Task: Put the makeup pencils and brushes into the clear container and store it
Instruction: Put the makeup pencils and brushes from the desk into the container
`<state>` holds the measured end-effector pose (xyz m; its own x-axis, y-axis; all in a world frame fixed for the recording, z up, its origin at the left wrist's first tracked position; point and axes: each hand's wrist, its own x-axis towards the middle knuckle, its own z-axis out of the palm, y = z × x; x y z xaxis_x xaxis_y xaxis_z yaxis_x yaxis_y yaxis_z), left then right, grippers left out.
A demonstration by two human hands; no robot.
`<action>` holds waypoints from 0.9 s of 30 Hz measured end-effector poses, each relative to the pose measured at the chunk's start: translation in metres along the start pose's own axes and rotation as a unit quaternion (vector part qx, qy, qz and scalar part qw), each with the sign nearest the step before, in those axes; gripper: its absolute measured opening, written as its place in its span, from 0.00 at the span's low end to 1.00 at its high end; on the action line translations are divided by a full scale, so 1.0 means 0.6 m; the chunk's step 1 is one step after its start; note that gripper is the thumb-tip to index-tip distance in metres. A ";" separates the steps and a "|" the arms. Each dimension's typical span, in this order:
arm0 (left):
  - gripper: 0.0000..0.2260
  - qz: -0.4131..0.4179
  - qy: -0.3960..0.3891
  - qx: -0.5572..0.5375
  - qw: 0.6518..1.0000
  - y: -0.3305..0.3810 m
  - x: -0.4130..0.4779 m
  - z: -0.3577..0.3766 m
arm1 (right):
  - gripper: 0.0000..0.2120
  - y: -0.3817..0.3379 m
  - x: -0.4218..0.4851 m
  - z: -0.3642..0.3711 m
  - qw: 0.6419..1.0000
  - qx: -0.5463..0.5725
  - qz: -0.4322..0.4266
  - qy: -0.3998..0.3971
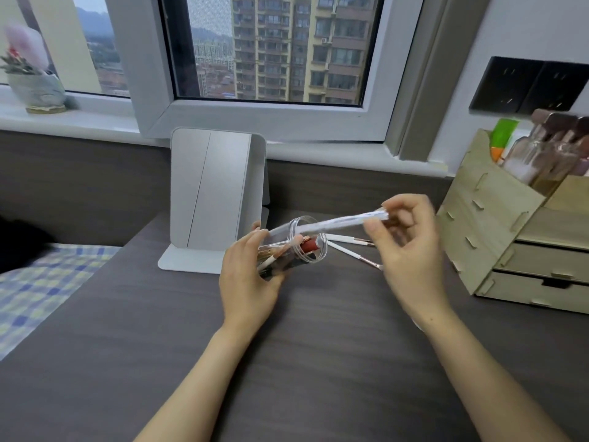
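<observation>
The left hand (pixel 247 275) is wrapped around the clear container (pixel 291 247), holding it tipped on its side just above the desk (pixel 159 330), its open mouth turned toward the right edge and slightly up. Several pieces already lie inside, among them a red-tipped one near the rim; the rest are too jumbled to tell apart. The right hand (pixel 411 247) pinches the far end of a pale, blurred pencil or brush (pixel 341 222) between thumb and fingers (pixel 374 226), the other digits loosely curled. That piece runs along a shallow diagonal, low at the left and high at the right, and its lower end appears to have just crossed the rim of the container. The whole move turns on this: the piece's long axis is nearly in line with the container's own, so a push down and to the left along that line should seat it. Two more white-handled brushes (pixel 353 250) lie on the desk just behind the container's mouth, nearer the right hand. The wooden organizer (pixel 497 237) at the desk's right edge looks a likely place for storing.
</observation>
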<state>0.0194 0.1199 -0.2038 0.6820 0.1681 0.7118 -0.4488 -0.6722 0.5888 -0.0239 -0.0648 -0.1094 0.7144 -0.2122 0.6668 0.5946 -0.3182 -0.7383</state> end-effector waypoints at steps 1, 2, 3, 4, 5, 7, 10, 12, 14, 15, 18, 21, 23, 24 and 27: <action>0.34 0.007 -0.002 -0.002 1.000 0.002 -0.001 -0.001 | 0.10 0.001 -0.004 0.009 1.000 -0.024 -0.003 -0.011; 0.34 0.014 -0.004 -0.003 1.000 0.003 -0.002 -0.001 | 0.11 0.004 -0.008 0.018 0.999 -0.041 -0.002 -0.018; 0.34 0.021 -0.007 -0.002 1.000 0.004 -0.002 -0.002 | 0.11 0.007 -0.012 0.027 0.999 -0.046 0.007 -0.021; 0.35 0.027 -0.011 0.000 1.000 0.005 -0.003 -0.002 | 0.12 0.009 -0.015 0.035 0.999 -0.037 0.018 -0.027; 0.35 0.032 -0.016 0.002 0.999 0.005 -0.003 -0.002 | 0.13 0.010 -0.017 0.043 0.999 -0.022 0.029 -0.032; 0.35 0.039 -0.022 0.001 0.999 0.005 -0.004 -0.002 | 0.14 0.016 -0.022 0.055 0.999 -0.022 0.028 -0.037; 0.34 0.026 -0.024 -0.002 0.999 0.007 -0.005 -0.003 | 0.03 0.026 -0.030 0.066 0.995 -0.080 -0.014 -0.051; 0.33 0.016 -0.024 -0.002 1.000 0.008 -0.005 -0.003 | 0.06 0.028 -0.034 0.070 0.989 -0.123 -0.045 -0.067; 0.32 0.010 -0.022 -0.004 1.000 0.007 -0.005 -0.003 | 0.10 0.029 -0.035 0.070 0.977 -0.166 -0.092 -0.093; 0.32 0.007 -0.019 -0.005 1.000 0.006 -0.004 -0.003 | 0.10 0.030 -0.034 0.068 0.971 -0.182 -0.116 -0.100; 0.32 -0.010 -0.007 -0.013 1.000 0.003 -0.005 -0.003 | 0.10 0.043 -0.025 0.047 0.982 -0.153 -0.100 -0.044; 0.33 -0.016 0.002 -0.020 1.000 0.001 -0.002 -0.004 | 0.09 0.085 -0.002 0.010 0.971 -0.237 -0.018 0.012; 0.34 0.018 0.007 -0.006 1.000 -0.002 0.000 -0.005 | 0.09 0.127 0.009 -0.008 0.902 -0.423 0.051 -0.065; 0.34 0.037 0.008 0.003 0.999 -0.003 0.000 -0.006 | 0.10 0.146 0.009 -0.014 0.852 -0.504 0.086 -0.114; 0.34 0.047 0.015 0.008 0.999 -0.005 0.001 -0.005 | 0.13 0.195 -0.005 -0.023 0.753 -0.619 0.109 -0.196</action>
<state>0.0190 0.1241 -0.2039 0.6191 0.1244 0.7754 -0.5014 -0.6973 0.5122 0.0382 -0.1143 -0.1963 0.9435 -0.1722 0.2830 -0.1780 -0.9840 -0.0051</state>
